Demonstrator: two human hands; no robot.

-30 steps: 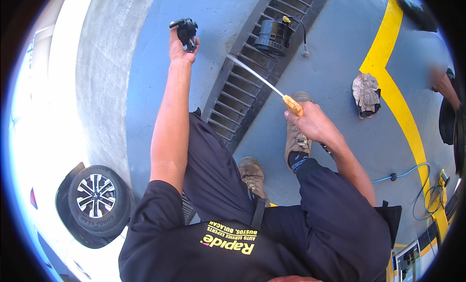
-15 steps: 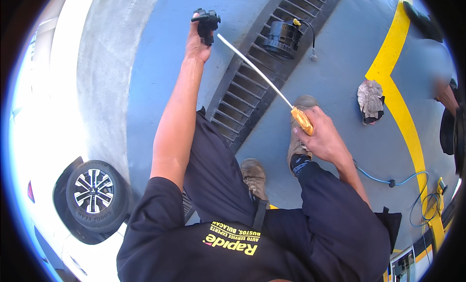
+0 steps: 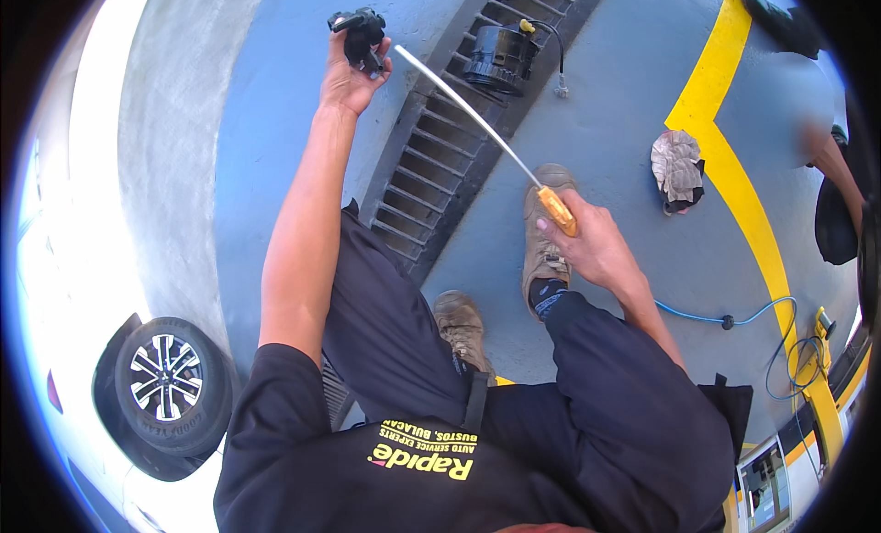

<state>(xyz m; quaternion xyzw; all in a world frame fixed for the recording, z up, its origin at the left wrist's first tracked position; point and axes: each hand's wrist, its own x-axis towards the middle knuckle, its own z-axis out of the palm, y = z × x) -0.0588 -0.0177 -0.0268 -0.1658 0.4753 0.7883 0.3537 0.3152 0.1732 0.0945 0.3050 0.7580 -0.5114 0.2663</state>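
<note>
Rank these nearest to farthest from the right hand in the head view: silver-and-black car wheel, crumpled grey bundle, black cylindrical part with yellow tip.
1. Crumpled grey bundle, to the right of the right hand.
2. Black cylindrical part with yellow tip, ahead and leftward.
3. Silver-and-black car wheel, far left.

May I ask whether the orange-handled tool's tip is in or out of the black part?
Out: the tool shows its bare tip beside the left hand holding the black part.

Crumpled rag [image 3: 677,166] nr yel. floor line [image 3: 748,198], car whl [image 3: 167,379] far L.
</note>
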